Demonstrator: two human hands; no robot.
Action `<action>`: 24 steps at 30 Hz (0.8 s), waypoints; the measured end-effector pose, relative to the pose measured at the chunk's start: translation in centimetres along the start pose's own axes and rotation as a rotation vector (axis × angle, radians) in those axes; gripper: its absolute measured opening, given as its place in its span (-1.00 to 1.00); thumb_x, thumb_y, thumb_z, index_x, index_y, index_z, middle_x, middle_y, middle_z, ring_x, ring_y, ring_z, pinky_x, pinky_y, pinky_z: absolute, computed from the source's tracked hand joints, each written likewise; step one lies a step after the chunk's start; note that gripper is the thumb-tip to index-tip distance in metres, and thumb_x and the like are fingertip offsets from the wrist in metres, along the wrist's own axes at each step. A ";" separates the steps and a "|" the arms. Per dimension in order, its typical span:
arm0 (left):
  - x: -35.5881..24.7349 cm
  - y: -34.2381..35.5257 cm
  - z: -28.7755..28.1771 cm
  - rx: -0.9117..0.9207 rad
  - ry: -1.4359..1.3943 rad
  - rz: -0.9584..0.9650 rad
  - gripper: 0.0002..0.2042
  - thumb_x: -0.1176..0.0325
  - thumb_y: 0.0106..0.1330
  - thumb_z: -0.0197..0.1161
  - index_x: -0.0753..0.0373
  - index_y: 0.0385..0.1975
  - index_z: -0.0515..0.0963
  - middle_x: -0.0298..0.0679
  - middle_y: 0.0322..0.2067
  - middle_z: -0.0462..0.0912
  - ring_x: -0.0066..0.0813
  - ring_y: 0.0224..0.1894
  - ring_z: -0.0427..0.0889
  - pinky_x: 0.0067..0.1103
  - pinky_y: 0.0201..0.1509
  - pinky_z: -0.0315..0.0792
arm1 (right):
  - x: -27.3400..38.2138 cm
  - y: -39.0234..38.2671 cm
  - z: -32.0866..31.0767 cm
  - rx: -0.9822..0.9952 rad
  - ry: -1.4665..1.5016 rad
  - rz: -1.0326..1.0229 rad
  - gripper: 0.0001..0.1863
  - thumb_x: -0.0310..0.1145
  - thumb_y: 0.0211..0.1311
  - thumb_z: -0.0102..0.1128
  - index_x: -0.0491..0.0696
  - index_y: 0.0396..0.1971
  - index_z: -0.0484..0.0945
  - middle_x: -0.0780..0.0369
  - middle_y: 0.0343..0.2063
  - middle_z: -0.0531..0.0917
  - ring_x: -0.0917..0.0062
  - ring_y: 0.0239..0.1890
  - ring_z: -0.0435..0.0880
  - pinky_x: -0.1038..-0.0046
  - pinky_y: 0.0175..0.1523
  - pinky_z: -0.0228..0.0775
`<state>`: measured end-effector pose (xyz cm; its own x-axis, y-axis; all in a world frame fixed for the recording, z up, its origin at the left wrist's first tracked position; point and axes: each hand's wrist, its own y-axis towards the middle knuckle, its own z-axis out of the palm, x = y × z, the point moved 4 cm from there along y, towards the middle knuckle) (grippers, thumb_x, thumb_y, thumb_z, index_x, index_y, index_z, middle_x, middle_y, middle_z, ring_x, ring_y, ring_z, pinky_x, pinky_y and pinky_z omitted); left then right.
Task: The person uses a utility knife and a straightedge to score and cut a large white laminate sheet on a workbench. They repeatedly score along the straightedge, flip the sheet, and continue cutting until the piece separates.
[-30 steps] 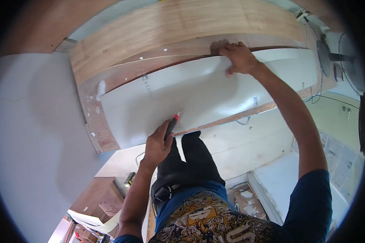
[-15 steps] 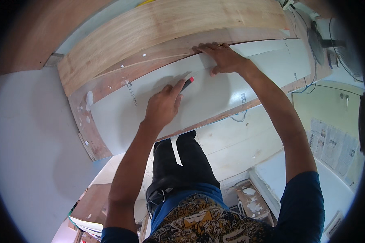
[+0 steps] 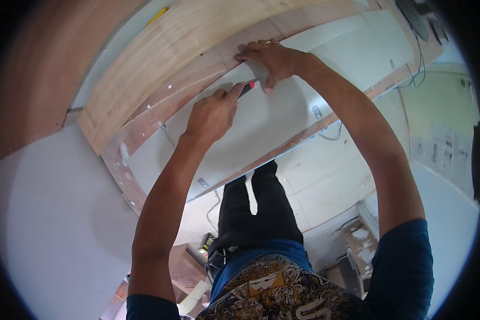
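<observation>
A long white sheet (image 3: 197, 152) with small printed marks lies across the wooden work surface. My left hand (image 3: 210, 116) is closed round a utility knife (image 3: 245, 90), its forefinger stretched along the black-and-red handle. The knife points up and right over the sheet; whether its tip touches the sheet I cannot tell. Just right of it, my right hand (image 3: 274, 58) lies spread on the sheet near its far edge, thumb on the white face and fingertips reaching past onto the wood. A ring shows on one finger.
Beyond the sheet lies a curved-looking plywood board (image 3: 160, 69), with a yellow object (image 3: 157, 16) behind it. White flecks dot the reddish wood (image 3: 124, 152) at left. Cables (image 3: 418, 69) hang at the right end. Below the near edge are my legs (image 3: 261, 208) and pale floor tiles.
The whole view has turned and shifted. My left hand has brought the knife closer to my right hand and the sheet's far edge. My right hand still lies spread on the sheet.
</observation>
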<state>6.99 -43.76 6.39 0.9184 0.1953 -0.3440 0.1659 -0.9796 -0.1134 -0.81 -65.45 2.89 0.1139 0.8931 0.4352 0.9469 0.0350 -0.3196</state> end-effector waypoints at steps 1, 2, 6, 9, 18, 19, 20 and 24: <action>-0.3 0.6 -0.4 0.021 0.012 0.009 -0.51 0.35 0.47 0.31 0.13 0.40 0.50 -0.03 -0.15 0.75 0.05 -0.16 0.77 -0.15 -0.04 0.65 | 0.0 0.2 -0.1 0.011 0.015 0.006 0.26 -0.34 -0.32 0.68 0.14 0.59 0.29 0.17 0.57 0.29 0.15 0.62 0.21 0.00 0.65 0.03; -0.4 1.2 -0.9 0.032 0.027 0.024 -0.52 0.36 0.48 0.30 0.14 0.39 0.50 -0.01 -0.15 0.75 0.07 -0.14 0.77 -0.13 -0.02 0.64 | 0.2 0.5 -0.4 0.021 0.028 0.011 0.21 -0.36 -0.30 0.65 0.12 0.57 0.33 0.16 0.56 0.31 0.14 0.60 0.24 0.03 0.63 0.08; -0.9 3.0 -2.7 0.097 0.042 0.029 -0.54 0.40 0.48 0.30 0.17 0.37 0.52 0.10 -0.10 0.75 0.16 -0.08 0.75 -0.13 0.05 0.61 | -1.5 2.0 -0.6 0.117 0.228 0.009 0.01 -0.43 -0.18 0.54 0.06 0.48 0.48 0.13 0.46 0.47 0.15 0.52 0.40 0.16 0.55 0.28; -1.2 3.8 -3.3 0.119 -0.005 0.001 -0.54 0.44 0.48 0.30 0.20 0.38 0.53 0.13 -0.07 0.75 0.19 -0.05 0.74 -0.17 0.06 0.61 | -3.5 2.1 -0.9 0.285 0.678 -0.035 -0.15 -0.43 -0.04 0.47 0.04 0.42 0.56 0.09 0.33 0.61 0.15 0.44 0.52 0.21 0.45 0.40; -1.0 2.9 -2.7 0.159 -0.110 -0.011 -0.54 0.45 0.51 0.28 0.28 0.40 0.51 0.19 0.01 0.74 0.14 0.03 0.77 -0.23 0.14 0.61 | -4.1 -0.8 -2.4 -0.094 0.060 0.249 -0.44 0.07 0.34 0.37 0.17 0.27 0.69 0.27 0.01 0.82 0.29 0.21 0.67 -0.04 0.46 0.11; -0.9 2.7 -2.6 0.174 -0.109 -0.028 -0.54 0.46 0.51 0.27 0.28 0.40 0.51 0.19 0.03 0.74 0.13 0.03 0.77 -0.24 0.15 0.61 | -4.2 -0.5 -2.1 -0.099 0.093 0.278 -0.46 0.12 0.35 0.34 0.17 0.22 0.72 0.26 -0.02 0.83 0.29 0.19 0.67 -0.05 0.44 0.11; -1.1 3.0 -2.4 0.162 -0.101 -0.010 -0.54 0.45 0.52 0.27 0.27 0.41 0.50 0.18 0.02 0.74 0.13 0.03 0.77 -0.24 0.14 0.61 | -5.0 -0.7 -1.8 -0.108 0.120 0.322 -0.47 0.16 0.36 0.31 0.17 0.17 0.76 0.26 -0.06 0.84 0.29 0.18 0.68 -0.06 0.42 0.10; -1.7 3.5 -2.5 0.166 -0.049 0.029 -0.53 0.44 0.53 0.27 0.22 0.42 0.49 0.13 -0.03 0.75 0.11 -0.03 0.77 -0.22 0.08 0.62 | -6.8 -0.6 -0.7 -0.227 0.195 0.326 -0.47 0.27 0.37 0.25 0.15 -0.03 0.85 0.26 -0.15 0.84 0.26 0.11 0.70 -0.02 0.37 0.11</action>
<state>6.88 -47.69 8.95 0.9029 0.1729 -0.3936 0.0742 -0.9645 -0.2535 -1.97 -71.91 0.70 0.4521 0.7385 0.5002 0.8914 -0.3540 -0.2830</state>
